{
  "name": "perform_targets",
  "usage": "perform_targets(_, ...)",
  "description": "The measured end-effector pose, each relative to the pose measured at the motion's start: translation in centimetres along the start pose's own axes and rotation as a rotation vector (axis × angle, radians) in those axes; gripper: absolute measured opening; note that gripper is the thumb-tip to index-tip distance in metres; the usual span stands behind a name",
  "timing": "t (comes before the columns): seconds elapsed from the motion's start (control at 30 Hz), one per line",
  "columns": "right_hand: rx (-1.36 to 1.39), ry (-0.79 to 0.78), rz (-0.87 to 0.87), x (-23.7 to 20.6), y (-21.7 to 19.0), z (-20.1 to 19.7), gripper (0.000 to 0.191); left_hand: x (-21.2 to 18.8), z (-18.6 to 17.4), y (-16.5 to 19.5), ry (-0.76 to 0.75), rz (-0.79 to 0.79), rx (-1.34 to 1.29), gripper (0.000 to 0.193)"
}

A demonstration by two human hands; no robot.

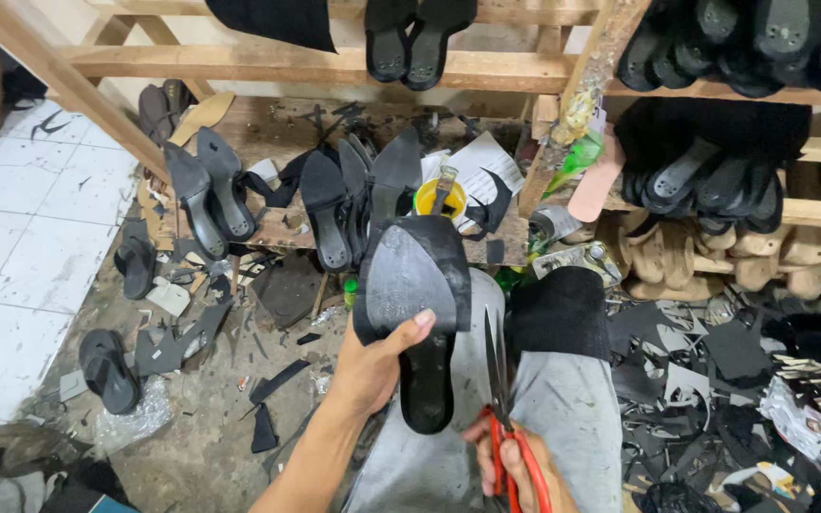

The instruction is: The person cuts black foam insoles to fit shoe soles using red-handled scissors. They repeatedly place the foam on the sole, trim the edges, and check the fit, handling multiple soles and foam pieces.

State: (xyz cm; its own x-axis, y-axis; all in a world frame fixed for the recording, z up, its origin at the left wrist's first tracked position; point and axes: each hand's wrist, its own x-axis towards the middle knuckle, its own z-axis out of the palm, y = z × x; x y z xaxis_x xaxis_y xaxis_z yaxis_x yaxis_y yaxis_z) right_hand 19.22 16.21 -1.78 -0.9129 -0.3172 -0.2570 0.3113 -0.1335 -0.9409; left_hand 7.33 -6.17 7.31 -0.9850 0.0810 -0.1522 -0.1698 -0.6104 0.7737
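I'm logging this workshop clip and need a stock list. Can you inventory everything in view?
Black shoe sole with oversized black sheet: one, held up at centre.
Red-handled scissors: one pair, blades up, lower centre.
Black finished soles: several, on the wooden bench.
Yellow glue tin with brush: one, on the bench.
Black soles: many, on the right racks.
Tan shoe lasts: several, right lower shelf.
Black offcuts: many, on the floor.
Left hand: grips the sole.
Right hand: holds the scissors.
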Motion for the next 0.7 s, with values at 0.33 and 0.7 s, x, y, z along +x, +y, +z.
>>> perform_targets(0.33, -0.254, 0.013, -0.096, -0.2, -5.2, 0.7, 0.106, -0.8, 1.3, -0.4, -0.139, -0.066, 0.100, 0.035)
perform_targets(0.7, -0.075, -0.103, -0.048, 0.0, -2.3, -0.7, 0.106, -0.5, 2.1, 1.1, -0.190, -0.071, 0.192, 0.050)
